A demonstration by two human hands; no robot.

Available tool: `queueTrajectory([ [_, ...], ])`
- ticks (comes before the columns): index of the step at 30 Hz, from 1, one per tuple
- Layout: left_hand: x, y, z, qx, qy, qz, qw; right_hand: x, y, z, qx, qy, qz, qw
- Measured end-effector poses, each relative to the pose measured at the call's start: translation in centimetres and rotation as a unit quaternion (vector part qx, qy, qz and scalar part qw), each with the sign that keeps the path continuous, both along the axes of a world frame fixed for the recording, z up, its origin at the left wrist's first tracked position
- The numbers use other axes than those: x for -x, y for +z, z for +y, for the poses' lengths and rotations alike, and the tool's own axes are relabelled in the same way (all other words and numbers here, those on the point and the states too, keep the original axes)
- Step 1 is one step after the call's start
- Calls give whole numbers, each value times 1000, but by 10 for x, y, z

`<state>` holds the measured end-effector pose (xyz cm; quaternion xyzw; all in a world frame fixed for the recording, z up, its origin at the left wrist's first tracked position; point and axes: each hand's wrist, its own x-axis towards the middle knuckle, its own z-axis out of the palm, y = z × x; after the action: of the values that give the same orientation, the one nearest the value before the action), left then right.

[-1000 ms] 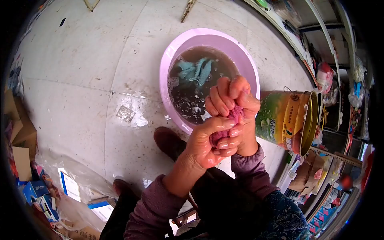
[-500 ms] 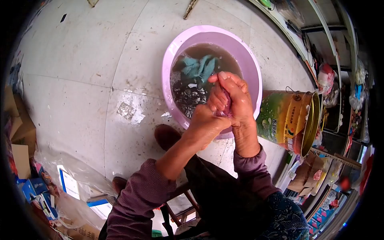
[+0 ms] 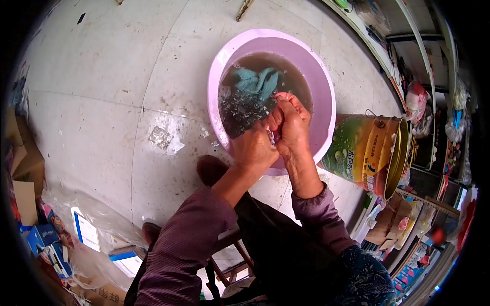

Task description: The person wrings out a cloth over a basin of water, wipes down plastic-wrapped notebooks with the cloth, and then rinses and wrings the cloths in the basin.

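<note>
My left hand (image 3: 255, 148) and my right hand (image 3: 293, 125) are closed together over the near part of a pink-purple basin (image 3: 218, 66). Both are wrapped round a wet pink cloth (image 3: 276, 135), of which only a small part shows between them. Murky water (image 3: 291, 76) fills part of the basin, with bubbles on its surface. A teal cloth (image 3: 269, 84) lies in this water, just beyond my fingers.
A large printed metal bucket (image 3: 362, 153) stands right of the basin. Shelves with goods (image 3: 423, 102) run along the right side. Cardboard (image 3: 25, 201), clear plastic sheeting (image 3: 109, 219) and a blue box (image 3: 43, 237) lie at the lower left. My shoe (image 3: 210, 170) is near the basin.
Both hands have moved down and left towards the water, and the pink cloth is now mostly hidden between them. The teal cloth stays in the water.
</note>
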<state>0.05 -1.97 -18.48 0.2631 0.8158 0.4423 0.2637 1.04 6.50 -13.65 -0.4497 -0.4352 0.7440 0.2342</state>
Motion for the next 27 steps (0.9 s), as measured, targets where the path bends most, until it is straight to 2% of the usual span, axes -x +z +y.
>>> queueTrajectory([
  [3, 5, -2, -2, 46, -45, 33, 997, 0, -9, -3, 15, -45, -8, 999],
  [7, 15, -12, 0, 29, -75, 62, 995, 3, -21, 2, 43, -100, -4, 994],
  [9, 18, -17, 5, 28, -92, 119, 988, 6, -24, 5, 71, -156, -5, 985],
  [13, 28, -1, 6, 56, -89, 154, 983, 10, -25, 10, 97, -158, 32, 982],
  [15, 32, 18, 3, 68, -8, 43, 997, 14, -13, 15, 95, -1, 106, 990],
  [16, 35, 29, 0, 12, 55, 6, 998, 18, -1, 12, 91, 80, 140, 983],
  [17, 40, 40, -4, 9, 60, 15, 998, 23, 13, 9, 88, 86, 149, 981],
  [18, 45, 52, -10, -67, 78, -138, 985, 27, 29, 6, 85, 102, 181, 975],
  [19, 51, 68, -18, -143, 92, -285, 943, 32, 45, 1, 82, 120, 214, 966],
  [21, 58, 84, -36, -182, 119, -233, 948, 39, 60, -8, 77, 157, 225, 958],
  [23, 69, 115, -62, -274, 186, -187, 925, 45, 87, -31, 75, 197, 164, 964],
  [24, 75, 138, -82, -278, 173, -238, 914, 47, 101, -42, 67, 259, 177, 947],
  [25, 72, 166, -99, -294, 195, -252, 901, 48, 112, -55, 66, 272, 181, 943],
  [27, 74, 181, -130, -239, 225, -160, 931, 49, 137, -80, 16, 360, 169, 918],
])
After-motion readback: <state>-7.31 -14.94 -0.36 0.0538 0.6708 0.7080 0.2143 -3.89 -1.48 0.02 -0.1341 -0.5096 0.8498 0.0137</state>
